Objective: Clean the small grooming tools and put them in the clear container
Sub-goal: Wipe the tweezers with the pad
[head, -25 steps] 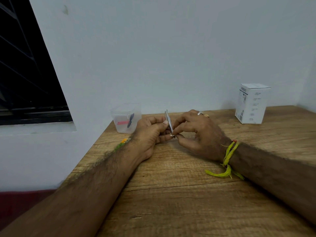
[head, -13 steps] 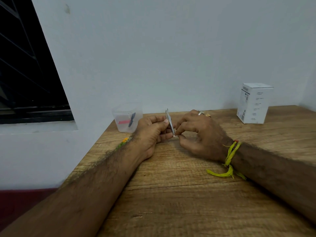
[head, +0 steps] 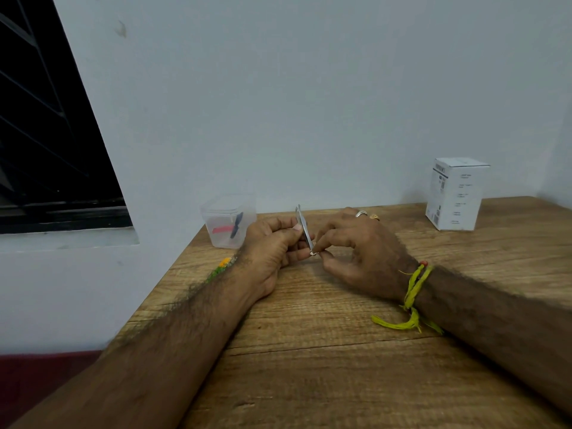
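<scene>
Tweezers-like metal tool (head: pixel 302 226) stands nearly upright between my two hands, just above the tabletop (head: pixel 309 366), at about 12 o'clock from my viewpoint. Left hand (head: pixel 272 243) grips the tool, thumb against its flat face, fingers curled behind. Right hand (head: pixel 359 249) pinches a small pale scrap at the tool's lower tip (what the scrap is, cannot tell; too small). Clear container (head: pixel 228 224) sits at 10 o'clock from the hands, near the tabletop's far left corner, with a pink piece and a dark tool already inside. White box (head: pixel 456 193) at 2 o'clock, well apart.

Judgement: step in hand is wiping the tip. To do it well, I'd keep the left grip firm and low on the shank so the tool does not twist, draw the pinch along the blade toward the tip, and work both faces before moving to the container.
</scene>
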